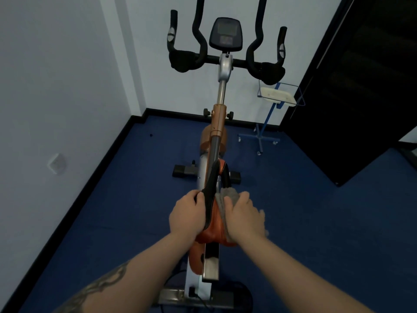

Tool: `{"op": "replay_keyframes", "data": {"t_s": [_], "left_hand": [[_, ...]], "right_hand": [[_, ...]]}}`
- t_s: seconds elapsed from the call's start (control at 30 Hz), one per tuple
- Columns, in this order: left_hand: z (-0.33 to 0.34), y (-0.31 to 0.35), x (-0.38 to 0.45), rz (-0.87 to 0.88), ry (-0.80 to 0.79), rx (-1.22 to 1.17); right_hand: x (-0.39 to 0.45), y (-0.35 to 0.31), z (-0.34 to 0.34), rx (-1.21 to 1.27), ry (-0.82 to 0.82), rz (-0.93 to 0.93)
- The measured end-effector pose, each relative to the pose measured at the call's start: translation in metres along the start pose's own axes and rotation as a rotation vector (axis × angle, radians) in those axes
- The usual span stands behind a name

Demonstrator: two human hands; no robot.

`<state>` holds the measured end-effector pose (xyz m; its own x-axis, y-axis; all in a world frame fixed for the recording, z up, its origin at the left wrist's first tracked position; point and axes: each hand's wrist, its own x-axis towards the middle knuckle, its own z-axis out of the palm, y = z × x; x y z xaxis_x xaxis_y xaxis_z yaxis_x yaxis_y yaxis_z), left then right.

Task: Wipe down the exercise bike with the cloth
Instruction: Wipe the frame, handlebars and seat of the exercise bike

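Head view, looking down along an exercise bike (217, 136) on a blue floor (304, 222). Grey cloth (228, 196) bunched against the right side of the orange and black saddle (214, 213), low at the centre. Right hand (244, 216) laid over the cloth, fingers bent down around it and pressing it to the saddle's flank; slightly blurred. Left hand (186, 216) on the opposite side, thumb hooked over the saddle's black edge, fingers curled round it. Both forearms reaching in from the bottom edge, a tattoo on the left one. Beyond the saddle, an orange and silver post rising to black handlebars (225, 57) with a dark console (225, 33) between them. Further off to the right, a blue stand (261, 134) on small wheels carrying a white tray (278, 96), near the wall. Dark cabinet (352, 86) at the far right. White wall (67, 75) on the left with a socket (57, 163) low down.
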<state>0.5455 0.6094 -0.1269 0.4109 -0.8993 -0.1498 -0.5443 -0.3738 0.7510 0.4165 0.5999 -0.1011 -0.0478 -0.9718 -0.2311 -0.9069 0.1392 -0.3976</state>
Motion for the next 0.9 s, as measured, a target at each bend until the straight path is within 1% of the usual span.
{"op": "replay_keyframes", "data": {"t_s": [0.07, 0.1, 0.13, 0.23, 0.27, 0.33, 0.4, 0.43, 0.47, 0.5, 0.57, 0.6, 0.67, 0.73, 0.77, 0.8, 0.83, 0.9], "left_hand": [[0.000, 0.001, 0.001, 0.011, 0.005, -0.005], [0.000, 0.002, 0.002, 0.018, 0.006, -0.003], [0.001, 0.002, 0.003, 0.021, 0.008, -0.001], [0.000, 0.003, 0.002, 0.017, 0.004, 0.001], [0.000, 0.002, 0.001, 0.014, 0.003, -0.002], [0.000, 0.001, 0.000, 0.013, 0.006, -0.010], [0.000, 0.002, 0.000, 0.013, 0.014, -0.005], [0.000, 0.003, 0.001, 0.014, 0.018, 0.003], [0.001, 0.003, 0.002, 0.013, 0.021, 0.010], [0.001, 0.005, 0.002, 0.012, 0.021, 0.015], [0.000, 0.006, 0.001, 0.006, 0.012, 0.016], [0.000, 0.005, 0.000, 0.001, 0.009, 0.010], [-0.001, 0.003, -0.001, -0.003, 0.014, -0.006], [-0.001, 0.003, -0.001, 0.002, 0.017, -0.010], [-0.001, 0.004, 0.000, 0.005, 0.017, -0.006], [0.000, 0.005, 0.001, 0.007, 0.015, 0.001], [0.000, 0.006, 0.002, 0.004, 0.014, 0.008], [0.000, 0.006, 0.001, -0.002, 0.010, 0.017]], "right_hand": [[-0.019, 0.008, 0.009, -0.029, 0.114, -0.130], [-0.019, 0.011, 0.009, -0.018, 0.108, -0.159], [-0.012, 0.012, 0.005, 0.018, 0.076, -0.142], [0.017, -0.002, -0.010, 0.072, -0.101, 0.052], [0.020, -0.005, -0.011, 0.085, -0.113, 0.081], [0.012, -0.006, -0.005, 0.074, -0.053, 0.048], [-0.009, 0.003, 0.006, 0.017, 0.069, -0.050], [-0.015, 0.007, 0.008, 0.000, 0.102, -0.096], [-0.013, 0.010, 0.007, -0.001, 0.093, -0.110], [-0.005, 0.008, 0.003, 0.017, 0.054, -0.074], [0.014, -0.002, -0.007, 0.056, -0.069, 0.049], [0.020, -0.005, -0.009, 0.077, -0.099, 0.087], [0.015, -0.008, -0.006, 0.072, -0.063, 0.066], [-0.006, -0.001, 0.004, 0.049, 0.049, -0.024], [-0.015, 0.003, 0.007, 0.056, 0.087, -0.071], [-0.016, 0.006, 0.007, 0.069, 0.092, -0.095], [-0.010, 0.007, 0.003, 0.083, 0.060, -0.082], [0.007, 0.001, -0.005, 0.098, -0.063, 0.016]]}}
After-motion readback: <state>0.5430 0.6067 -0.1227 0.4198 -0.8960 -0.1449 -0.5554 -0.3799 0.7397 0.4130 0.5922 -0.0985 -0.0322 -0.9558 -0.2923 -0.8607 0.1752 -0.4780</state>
